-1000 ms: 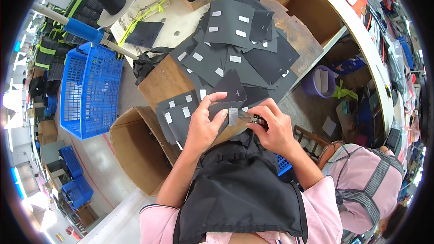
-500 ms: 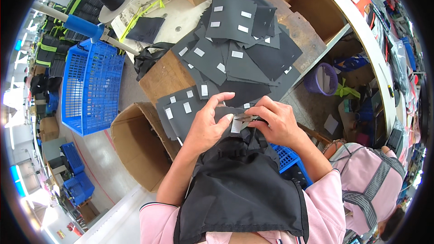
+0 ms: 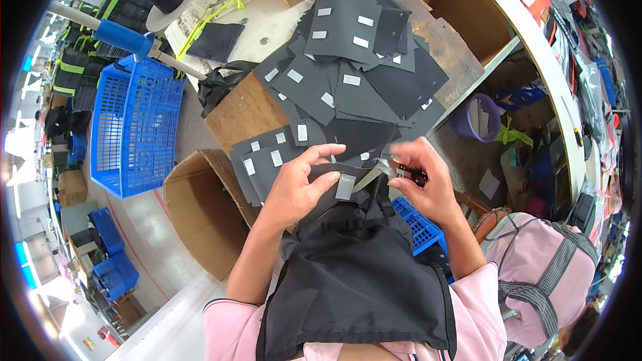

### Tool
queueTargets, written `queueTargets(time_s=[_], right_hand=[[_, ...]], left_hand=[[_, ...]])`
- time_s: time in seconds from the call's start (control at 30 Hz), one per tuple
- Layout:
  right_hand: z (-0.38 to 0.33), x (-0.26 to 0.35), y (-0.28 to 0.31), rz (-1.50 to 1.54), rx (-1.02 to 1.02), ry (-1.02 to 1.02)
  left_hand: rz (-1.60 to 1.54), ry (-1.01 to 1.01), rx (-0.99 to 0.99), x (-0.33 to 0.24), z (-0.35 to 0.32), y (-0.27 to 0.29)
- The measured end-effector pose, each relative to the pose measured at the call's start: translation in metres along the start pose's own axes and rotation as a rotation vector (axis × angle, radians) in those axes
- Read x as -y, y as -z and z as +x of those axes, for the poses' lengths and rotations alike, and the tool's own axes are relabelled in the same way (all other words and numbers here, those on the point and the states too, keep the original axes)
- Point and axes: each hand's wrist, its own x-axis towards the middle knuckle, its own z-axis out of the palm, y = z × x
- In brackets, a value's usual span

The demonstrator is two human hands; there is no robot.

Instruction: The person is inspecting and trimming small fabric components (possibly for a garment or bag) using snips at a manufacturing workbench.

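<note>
My left hand [image 3: 294, 187] pinches a black fabric piece [image 3: 324, 195] at its edge, between thumb and fingers. A white label [image 3: 345, 188] is fixed to that piece, just right of my thumb. My right hand [image 3: 431, 184] is closed around small thread snips [image 3: 409, 173], whose blades point left toward the fabric's edge and are smeared by motion. A thin thread seems to run between the two hands. Beyond them lies a loose pile of black fabric pieces [image 3: 362, 101], many bearing white labels.
An open cardboard box [image 3: 200, 217] stands at the left, with a blue crate [image 3: 137, 130] behind it. A wooden board [image 3: 445, 50] supports part of the pile. Under the bench at right sits a purple basket [image 3: 476, 119]. Another person [image 3: 542, 267] in pink is close at my right.
My right hand has drawn back to the right with the snips, away from the label. The labelled fabric has tilted a little; my left hand has barely shifted.
</note>
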Motion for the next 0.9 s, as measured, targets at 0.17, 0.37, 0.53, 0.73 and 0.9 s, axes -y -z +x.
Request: queueTargets(time_s=[0.17, 0.37, 0.53, 0.73, 0.9], right_hand=[[0.02, -0.008, 0.004, 0.006, 0.257, -0.14], [0.019, -0.018, 0.005, -0.166, 0.275, -0.022], [0.03, -0.012, -0.001, 0.237, 0.362, -0.184], [0.016, -0.021, -0.034, 0.081, -0.021, -0.184], [-0.014, -0.01, -0.026, -0.184, -0.176, 0.035]], left_hand=[[0.173, -0.033, -0.002, 0.002, 0.004, -0.004], [-0.095, 0.046, -0.049, 0.025, 0.007, -0.002], [-0.048, 0.03, 0.066, 0.021, 0.012, -0.007], [-0.384, 0.188, -0.001, 0.025, 0.014, -0.01], [-0.338, 0.102, -0.126, 0.033, 0.014, -0.006]])
